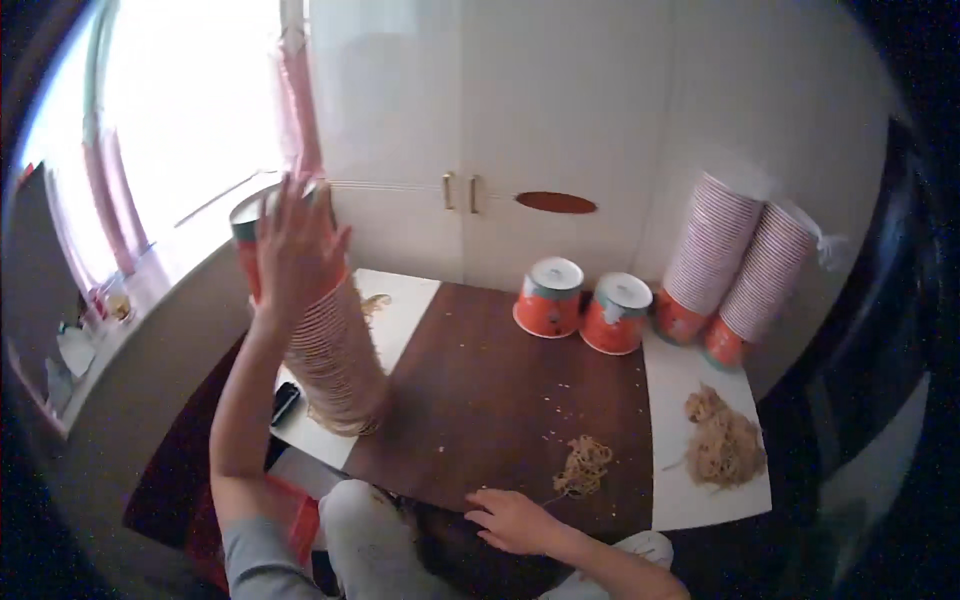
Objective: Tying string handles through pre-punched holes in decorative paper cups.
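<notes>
A tall, leaning stack of nested paper tubs (335, 350) rises at the left of the table, its many rims showing as stripes. At its top, an orange and green tub (245, 225) is partly covered by my left hand (297, 245), which lies against it with fingers stretched upward and thumb apart. Low at the table's front edge, my right hand (512, 520) rests with fingers loosely spread and nothing in them. Just beyond it is a small tangle of thin tan strands (585, 465); whether they are noodles or rubber bands I cannot tell.
Two upturned orange tubs (548, 298) stand at the back of the brown table (480, 380). Two tall wrapped tub stacks (712, 245) lean at the back right. A larger strand pile (725, 445) lies on the right white panel. A black object (285, 402) is beside the left stack.
</notes>
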The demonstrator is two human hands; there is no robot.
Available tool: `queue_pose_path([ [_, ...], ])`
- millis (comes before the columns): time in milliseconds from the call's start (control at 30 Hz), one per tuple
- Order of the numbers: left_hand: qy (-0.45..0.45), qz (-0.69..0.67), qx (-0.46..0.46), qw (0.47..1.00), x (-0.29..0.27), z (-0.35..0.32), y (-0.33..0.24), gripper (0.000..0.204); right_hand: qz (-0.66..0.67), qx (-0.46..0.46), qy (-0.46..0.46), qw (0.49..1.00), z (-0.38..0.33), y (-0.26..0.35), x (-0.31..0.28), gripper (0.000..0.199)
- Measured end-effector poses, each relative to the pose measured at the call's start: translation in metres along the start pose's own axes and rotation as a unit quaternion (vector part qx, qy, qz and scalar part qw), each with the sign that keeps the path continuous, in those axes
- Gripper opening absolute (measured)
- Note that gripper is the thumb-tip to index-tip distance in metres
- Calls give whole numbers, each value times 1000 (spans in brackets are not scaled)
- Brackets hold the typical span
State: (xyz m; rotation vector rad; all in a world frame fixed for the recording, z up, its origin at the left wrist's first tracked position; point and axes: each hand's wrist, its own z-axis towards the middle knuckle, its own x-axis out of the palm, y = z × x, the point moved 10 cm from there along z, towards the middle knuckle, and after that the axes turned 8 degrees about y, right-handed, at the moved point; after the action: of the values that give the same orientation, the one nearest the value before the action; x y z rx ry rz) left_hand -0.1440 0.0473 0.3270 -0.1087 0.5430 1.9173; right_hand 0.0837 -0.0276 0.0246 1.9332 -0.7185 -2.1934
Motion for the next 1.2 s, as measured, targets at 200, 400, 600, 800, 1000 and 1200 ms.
queue_pose_path([
  [200,141,-319,146,926,105,15,-219,36,-82,44,40,995,-17,-17,15,32],
  [400,255,-297,158,906,240,-19,-375,40,-102,57,35,993,-23,-39,31,22],
  [600,329,-284,120,893,264,-44,-411,51,-128,136,59,981,-35,-65,31,20],
  [800,351,-576,-41,737,252,-58,-311,28,-81,143,-115,980,-40,-69,-41,20],
  [1000,410,-840,-284,216,181,-136,-239,13,57,245,-491,834,-124,-114,-138,47],
  [1200,434,-835,-303,148,111,-198,-244,15,456,86,-485,741,-100,-132,-134,58],
])
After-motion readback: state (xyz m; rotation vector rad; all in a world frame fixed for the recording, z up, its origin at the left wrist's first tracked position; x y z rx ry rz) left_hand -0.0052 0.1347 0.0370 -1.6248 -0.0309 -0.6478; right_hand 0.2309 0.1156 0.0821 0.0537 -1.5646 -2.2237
